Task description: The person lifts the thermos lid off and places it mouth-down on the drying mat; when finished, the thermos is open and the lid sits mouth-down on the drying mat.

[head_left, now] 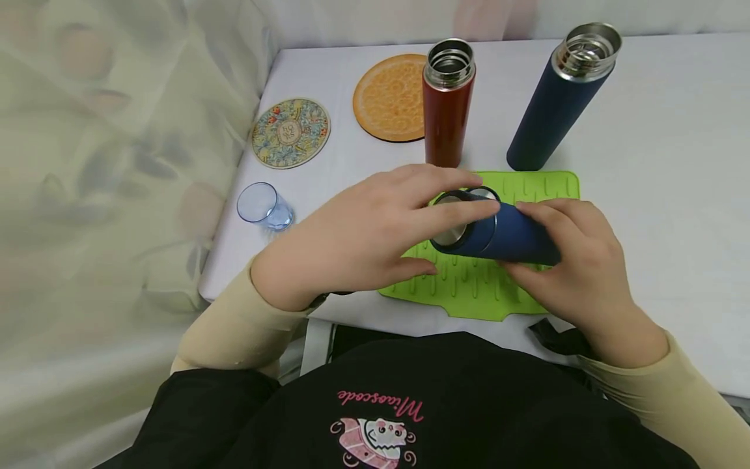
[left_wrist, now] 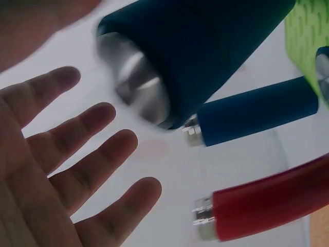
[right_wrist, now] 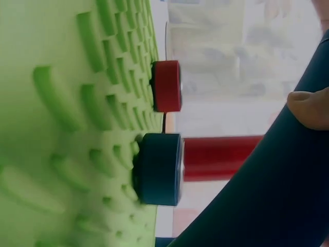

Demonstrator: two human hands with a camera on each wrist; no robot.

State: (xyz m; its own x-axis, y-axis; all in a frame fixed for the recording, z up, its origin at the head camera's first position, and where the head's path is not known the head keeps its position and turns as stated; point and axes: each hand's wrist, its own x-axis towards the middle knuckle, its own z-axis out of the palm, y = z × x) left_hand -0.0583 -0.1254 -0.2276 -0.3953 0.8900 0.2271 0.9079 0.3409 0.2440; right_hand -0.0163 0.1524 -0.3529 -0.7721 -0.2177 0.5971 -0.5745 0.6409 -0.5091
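My right hand grips a blue thermos, its thumb and fingers on opposite sides. The thermos lies tilted over a green ribbed mat, its steel-faced end turned left. My left hand is spread beside that end; in the left wrist view, its fingers are straight and apart from it. On the mat stand a blue cap and a red cap; the red one is hidden in the head view. Behind stand an uncapped red thermos and an uncapped dark blue thermos.
At the back left lie a round orange mat and a patterned round coaster. A small blue glass stands near the left table edge. Curtain fabric hangs along the left side.
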